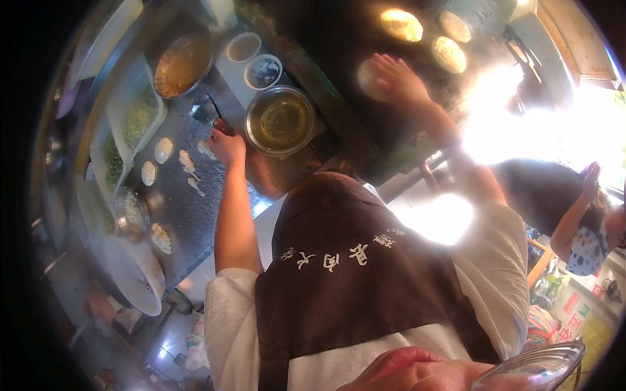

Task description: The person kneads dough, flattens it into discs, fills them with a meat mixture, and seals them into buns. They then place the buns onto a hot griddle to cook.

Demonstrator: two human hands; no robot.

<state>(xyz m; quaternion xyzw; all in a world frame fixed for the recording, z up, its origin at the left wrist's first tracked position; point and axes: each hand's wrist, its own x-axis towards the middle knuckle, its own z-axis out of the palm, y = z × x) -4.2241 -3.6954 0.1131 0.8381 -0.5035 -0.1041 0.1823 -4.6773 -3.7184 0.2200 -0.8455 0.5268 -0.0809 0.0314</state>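
My left hand (228,147) grips the wooden handle (223,127) of a metal scraper over the steel worktop (190,220). The scraper's blade (201,111) points away from me. Close by that hand lie small dough pieces (187,162), some ragged, and two rounder dough balls (164,150). On the dark griddle (342,44), my right hand (398,80) lies flat, palm down, over a pale dough round (367,80). It partly covers the round. Three flat breads (449,54) lie farther out on the griddle, one of them brightly lit.
A bowl of yellowish liquid (279,121) stands between my hands, beside two small white-rimmed tubs (263,72). Brown paste fills a bowl (183,66). Trays of chopped greens (139,117) line the left. Tongs (530,58) lie at the griddle's far right. Another person (587,239) is at the right.
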